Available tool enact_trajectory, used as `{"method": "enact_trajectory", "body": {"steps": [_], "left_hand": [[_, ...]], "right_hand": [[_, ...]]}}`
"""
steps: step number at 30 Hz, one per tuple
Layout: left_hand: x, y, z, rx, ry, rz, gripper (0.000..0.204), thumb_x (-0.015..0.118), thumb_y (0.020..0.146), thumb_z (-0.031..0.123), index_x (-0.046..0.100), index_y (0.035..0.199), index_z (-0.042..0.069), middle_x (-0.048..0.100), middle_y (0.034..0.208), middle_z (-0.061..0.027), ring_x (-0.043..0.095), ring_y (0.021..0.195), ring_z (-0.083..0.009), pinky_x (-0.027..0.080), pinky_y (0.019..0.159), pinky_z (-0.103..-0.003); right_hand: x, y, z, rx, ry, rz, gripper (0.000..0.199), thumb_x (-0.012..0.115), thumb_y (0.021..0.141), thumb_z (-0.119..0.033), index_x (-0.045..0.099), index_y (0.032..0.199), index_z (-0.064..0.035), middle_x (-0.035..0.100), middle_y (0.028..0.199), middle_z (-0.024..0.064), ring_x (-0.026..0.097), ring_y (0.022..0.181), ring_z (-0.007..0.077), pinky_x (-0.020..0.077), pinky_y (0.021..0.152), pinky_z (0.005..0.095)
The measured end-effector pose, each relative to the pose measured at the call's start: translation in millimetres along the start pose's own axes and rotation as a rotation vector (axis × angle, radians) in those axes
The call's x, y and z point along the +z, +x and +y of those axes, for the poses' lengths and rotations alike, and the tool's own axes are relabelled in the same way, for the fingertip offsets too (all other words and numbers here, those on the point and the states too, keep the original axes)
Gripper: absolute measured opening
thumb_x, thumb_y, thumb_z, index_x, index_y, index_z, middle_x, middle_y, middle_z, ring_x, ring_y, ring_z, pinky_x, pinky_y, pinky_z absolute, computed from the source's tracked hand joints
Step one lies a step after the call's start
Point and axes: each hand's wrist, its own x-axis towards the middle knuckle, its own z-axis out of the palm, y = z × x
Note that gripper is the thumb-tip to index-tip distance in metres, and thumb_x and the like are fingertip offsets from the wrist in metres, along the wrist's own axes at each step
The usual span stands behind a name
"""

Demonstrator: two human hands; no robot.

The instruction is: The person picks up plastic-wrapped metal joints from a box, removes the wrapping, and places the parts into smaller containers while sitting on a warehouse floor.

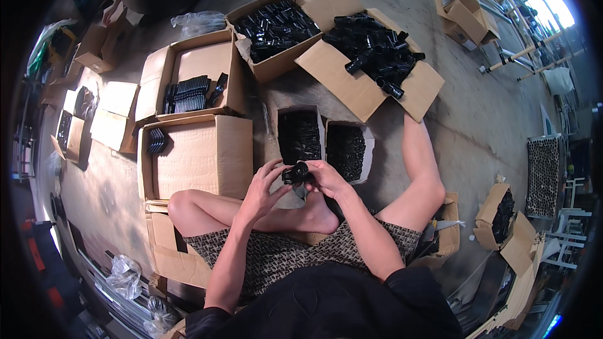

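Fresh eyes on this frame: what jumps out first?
The heap of glossy black tubular parts spilling over an open brown cardboard box, just right of top centre. Next, mid-frame, a small black tubular part between the bare left hand and bare right hand.

Black fitting (295,174) partly hidden by fingers (320,169); shirt (314,304) cut off.
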Motion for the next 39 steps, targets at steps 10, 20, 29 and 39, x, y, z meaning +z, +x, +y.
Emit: {"method": "enact_trajectory", "body": {"steps": [10, 20, 29, 39], "left_hand": [[3.9, 14.9, -14.7, -0.464, -0.446, 0.335, 0.038, 0.067, 0.094, 0.022, 0.061, 0.122, -0.003, 0.071, 0.094, -0.0147, 0.065, 0.084, -0.0156, 0.053, 0.073, -0.031], [17.1, 10.9, -32.9, -0.386, -0.008, 0.251, 0.034, 0.073, 0.086, 0.019, 0.065, 0.115, 0.002, 0.07, 0.09, -0.0184, 0.068, 0.08, -0.0311, 0.053, 0.071, -0.04], [26.6, 6.0, -41.6, -0.32, 0.008, 0.25, 0.034, 0.072, 0.085, 0.016, 0.065, 0.116, 0.004, 0.07, 0.092, -0.0182, 0.069, 0.083, -0.0316, 0.054, 0.074, -0.04], [35.8, -0.4, -49.3, -0.279, 0.01, 0.245, 0.032, 0.071, 0.086, 0.014, 0.064, 0.116, 0.002, 0.07, 0.085, -0.0154, 0.069, 0.071, -0.024, 0.053, 0.065, -0.036]], "right_hand": [[-34.7, 102.0, 3.2, -0.193, -0.784, 0.486, 0.032, 0.065, 0.095, -0.029, 0.066, 0.089, 0.0023, 0.07, 0.078, 0.0134, 0.066, 0.058, 0.0173, 0.0517, 0.05, 0.029], [-48.0, 141.1, 23.5, -0.037, -1.449, 0.468, 0.016, 0.059, 0.081, -0.001, 0.071, 0.091, 0.0036, 0.067, 0.094, 0.0314, 0.067, 0.095, 0.0444, 0.0553, 0.083, 0.0494], [-37.6, 88.6, 9.1, -0.217, -1.455, 0.512, 0.026, 0.071, 0.073, -0.005, 0.072, 0.098, -0.0015, 0.07, 0.091, 0.0246, 0.068, 0.092, 0.0397, 0.0538, 0.085, 0.0454], [-50.6, 68.4, -4.2, -0.506, -1.625, 0.428, 0.021, 0.068, 0.076, -0.006, 0.06, 0.094, -0.001, 0.066, 0.089, 0.0219, 0.066, 0.082, 0.0414, 0.0539, 0.074, 0.0489]]}}
